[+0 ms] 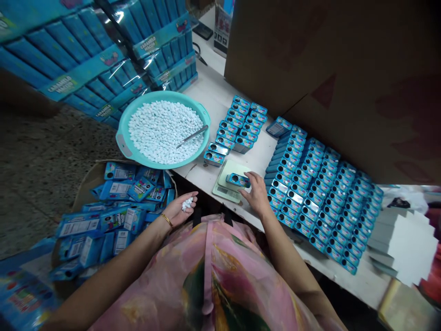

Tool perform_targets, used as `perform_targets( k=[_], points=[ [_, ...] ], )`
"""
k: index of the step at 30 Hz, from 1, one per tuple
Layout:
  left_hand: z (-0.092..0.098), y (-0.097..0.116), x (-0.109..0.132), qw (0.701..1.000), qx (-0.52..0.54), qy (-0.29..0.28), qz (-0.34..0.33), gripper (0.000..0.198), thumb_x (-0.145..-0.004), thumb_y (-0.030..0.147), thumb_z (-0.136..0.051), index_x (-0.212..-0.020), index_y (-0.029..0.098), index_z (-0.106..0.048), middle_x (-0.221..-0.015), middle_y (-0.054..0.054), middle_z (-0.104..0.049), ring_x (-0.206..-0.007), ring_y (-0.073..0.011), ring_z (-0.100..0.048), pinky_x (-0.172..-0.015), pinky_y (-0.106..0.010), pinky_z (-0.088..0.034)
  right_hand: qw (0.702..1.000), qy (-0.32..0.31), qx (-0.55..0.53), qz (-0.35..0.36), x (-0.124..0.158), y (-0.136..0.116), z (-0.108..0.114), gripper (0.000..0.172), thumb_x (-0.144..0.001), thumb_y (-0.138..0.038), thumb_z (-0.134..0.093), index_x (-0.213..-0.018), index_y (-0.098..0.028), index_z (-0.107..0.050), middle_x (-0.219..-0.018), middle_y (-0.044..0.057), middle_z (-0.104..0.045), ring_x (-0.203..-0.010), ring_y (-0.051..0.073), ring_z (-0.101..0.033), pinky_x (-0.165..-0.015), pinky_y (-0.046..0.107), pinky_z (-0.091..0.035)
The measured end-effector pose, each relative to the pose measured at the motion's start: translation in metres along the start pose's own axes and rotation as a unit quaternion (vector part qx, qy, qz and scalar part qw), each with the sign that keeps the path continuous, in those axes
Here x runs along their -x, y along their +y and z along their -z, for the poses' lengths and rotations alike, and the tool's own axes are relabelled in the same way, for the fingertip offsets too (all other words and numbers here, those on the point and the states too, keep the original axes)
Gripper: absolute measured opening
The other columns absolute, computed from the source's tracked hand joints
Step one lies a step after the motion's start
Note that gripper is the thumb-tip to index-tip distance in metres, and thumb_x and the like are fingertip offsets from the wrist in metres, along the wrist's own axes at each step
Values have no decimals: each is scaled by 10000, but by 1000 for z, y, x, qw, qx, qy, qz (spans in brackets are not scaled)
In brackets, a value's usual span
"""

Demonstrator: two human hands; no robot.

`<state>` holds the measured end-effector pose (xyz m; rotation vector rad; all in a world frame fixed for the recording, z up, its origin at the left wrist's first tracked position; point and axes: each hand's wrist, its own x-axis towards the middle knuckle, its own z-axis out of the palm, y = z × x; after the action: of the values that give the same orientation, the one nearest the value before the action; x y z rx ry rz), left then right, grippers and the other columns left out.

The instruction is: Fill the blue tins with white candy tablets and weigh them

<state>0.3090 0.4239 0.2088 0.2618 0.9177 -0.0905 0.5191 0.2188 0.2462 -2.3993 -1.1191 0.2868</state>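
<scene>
My left hand is turned palm up near my lap, its fingers curled around a small heap of white candies. At the table's front edge, a blue candy tin with a dark round opening on top stands on a pale kitchen scale. The fingers and thumb of my right hand are around the tin's right end. Left of the scale, a turquoise basin is full of the same white candies, with a metal spoon lying on them.
Behind the scale stand short rows of blue tins; a large block of tins is at right. A cardboard box of filled blue packs sits at lower left. Stacked display packs rise behind the basin. A big brown carton borders the back.
</scene>
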Motion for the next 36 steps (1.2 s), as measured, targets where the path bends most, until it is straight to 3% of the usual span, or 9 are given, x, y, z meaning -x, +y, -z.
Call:
perform_targets(
  k=[5,10,15,24,27,32,36],
  points=[
    [-2,0,2,1000,14,7,-1,178,-765,96,-507,-926,74,-579,-701,-59,-576,-526,-65,-516,-352,-117,-337,1000,-15,10,8,-4,1,-4,501,-752,-282,-546,-1227,-208,-403,-1207,99,-440,-1088,252,-413,-895,421,-364],
    [-22,-2,-5,999,30,24,-2,152,-780,128,-486,-859,68,-600,-756,-114,-629,-628,-133,-597,-493,-201,-481,1000,-14,-11,-6,-6,9,-15,395,-766,-255,-530,-1151,-195,-464,-1058,81,-540,-984,231,-479,-850,382,-406],
    [-39,2,-16,999,39,28,-5,166,-790,115,-452,-808,68,-610,-743,-124,-647,-640,-150,-618,-542,-237,-514,1000,-3,-13,-4,-6,11,-21,367,-779,-256,-517,-1139,-195,-476,-1031,75,-560,-951,224,-493,-838,368,-411],
    [-28,0,-21,998,46,41,1,157,-784,130,-471,-815,68,-612,-743,-126,-652,-649,-159,-626,-556,-253,-523,1000,-3,-12,-1,-7,11,-20,356,-785,-268,-498,-1133,-192,-486,-1026,79,-557,-945,223,-488,-828,368,-411],
    [-36,-1,-25,998,60,29,3,172,-792,133,-458,-802,56,-612,-742,-139,-651,-685,-169,-628,-613,-273,-528,999,-14,11,27,-9,-6,-8,365,-793,-270,-492,-1149,-187,-486,-1024,80,-550,-929,223,-475,-824,366,-409],
    [-66,3,-35,998,64,-29,-1,188,-798,168,-463,-802,59,-616,-702,-117,-646,-648,-163,-616,-614,-283,-521,988,-43,85,121,-9,-57,23,456,-822,-292,-452,-1265,-198,-395,-1040,98,-533,-914,244,-446,-794,391,-392],
    [-83,6,-38,997,58,-49,-27,181,-795,170,-476,-796,63,-621,-692,-98,-648,-619,-146,-602,-605,-267,-513,978,-61,138,143,-11,-66,26,455,-806,-271,-483,-1249,-198,-416,-961,97,-547,-864,247,-441,-726,381,-384]
  ],
)
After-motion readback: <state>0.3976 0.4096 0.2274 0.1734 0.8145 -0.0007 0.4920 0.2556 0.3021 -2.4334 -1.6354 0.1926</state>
